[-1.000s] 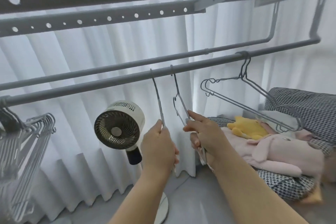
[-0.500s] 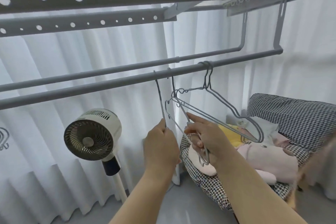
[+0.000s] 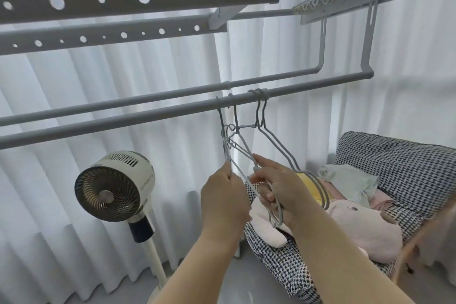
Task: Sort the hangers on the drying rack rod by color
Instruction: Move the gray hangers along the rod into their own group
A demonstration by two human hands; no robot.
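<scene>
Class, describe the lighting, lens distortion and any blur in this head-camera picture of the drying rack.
Head view: soft backlight through the white curtain, no glare; wide-angle bowing bends the rod; lower right edge is smeared; hangers and both hands stay fairly sharp.

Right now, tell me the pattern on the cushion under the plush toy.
Black-and-white houndstooth on the cushion, clearest in the head view.

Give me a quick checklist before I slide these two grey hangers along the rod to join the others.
1. Left hand grips its hanger: ok.
2. Right hand grips the second hanger: ok.
3. Both hooks over the front rod: ok.
4. Held hangers free of the hanging pair: not ok, wires overlap near the necks.
5. Colours match the pair: ok, all look grey.
6. Rod end stop beyond the pair: ok.
</scene>
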